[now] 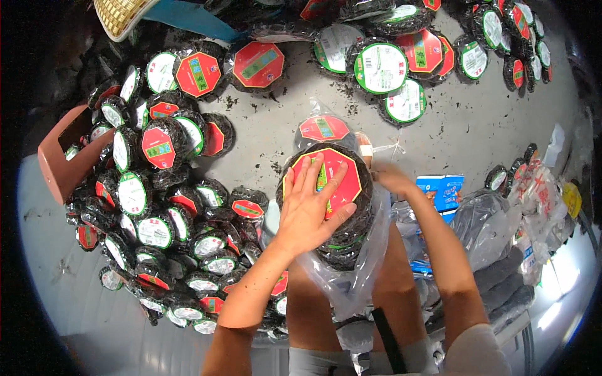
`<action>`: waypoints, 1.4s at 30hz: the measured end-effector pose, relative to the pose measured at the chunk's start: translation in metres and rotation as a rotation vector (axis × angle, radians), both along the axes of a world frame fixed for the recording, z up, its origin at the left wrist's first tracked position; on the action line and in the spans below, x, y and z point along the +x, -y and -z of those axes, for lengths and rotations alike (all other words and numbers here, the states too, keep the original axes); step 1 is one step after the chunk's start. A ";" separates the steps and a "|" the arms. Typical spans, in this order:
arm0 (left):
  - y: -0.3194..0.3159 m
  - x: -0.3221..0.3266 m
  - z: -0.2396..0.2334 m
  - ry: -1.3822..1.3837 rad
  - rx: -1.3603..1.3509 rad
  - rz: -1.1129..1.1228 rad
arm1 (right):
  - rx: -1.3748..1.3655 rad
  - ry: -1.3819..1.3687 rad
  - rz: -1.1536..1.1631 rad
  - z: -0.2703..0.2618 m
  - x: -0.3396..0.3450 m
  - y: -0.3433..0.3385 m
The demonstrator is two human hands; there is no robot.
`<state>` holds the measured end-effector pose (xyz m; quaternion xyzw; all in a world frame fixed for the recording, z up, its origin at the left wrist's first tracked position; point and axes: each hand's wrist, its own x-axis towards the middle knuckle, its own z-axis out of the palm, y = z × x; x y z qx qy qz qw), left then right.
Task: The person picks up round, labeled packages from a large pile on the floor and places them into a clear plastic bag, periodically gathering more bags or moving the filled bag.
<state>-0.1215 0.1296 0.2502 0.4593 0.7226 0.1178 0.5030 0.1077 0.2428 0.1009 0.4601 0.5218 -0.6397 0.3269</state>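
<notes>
A stack of round, dark dried seaweed cakes in clear film (345, 249) stands before me, partly inside a clear plastic bag (376, 235). Its top cake bears a red octagonal label (350, 183). My left hand (308, 202) lies flat on that label with its fingers spread. Just right of the stack is my right hand (392, 178), blurred, by the bag's edge; whether it grips the bag is not clear. Another red-labelled cake under clear plastic (324, 128) lies just beyond the stack.
Many wrapped cakes (153, 232) are heaped on the left, beside a brown plastic handle-like piece (70, 155). More cakes (381, 68) lie at the back. A woven hat (120, 16) shows at top left. Blue packets (439, 192) and clear plastic bags (484, 221) lie right, near a white tie (392, 148).
</notes>
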 end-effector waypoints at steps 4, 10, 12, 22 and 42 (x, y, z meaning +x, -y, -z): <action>-0.008 0.009 -0.005 0.016 0.091 0.027 | 0.239 -0.170 -0.338 0.097 0.042 0.005; 0.010 0.026 -0.015 -0.024 0.082 0.045 | 0.188 -0.152 -0.225 0.010 -0.177 -0.057; 0.018 0.025 -0.012 -0.049 0.081 0.026 | 0.052 -0.327 0.002 -0.038 -0.204 -0.016; 0.031 0.012 0.036 -0.025 0.091 -0.154 | 0.210 -1.106 -0.272 -0.335 -0.129 0.106; 0.049 0.045 -0.031 -0.442 0.110 -0.332 | 0.257 -1.074 0.287 -0.358 -0.148 0.069</action>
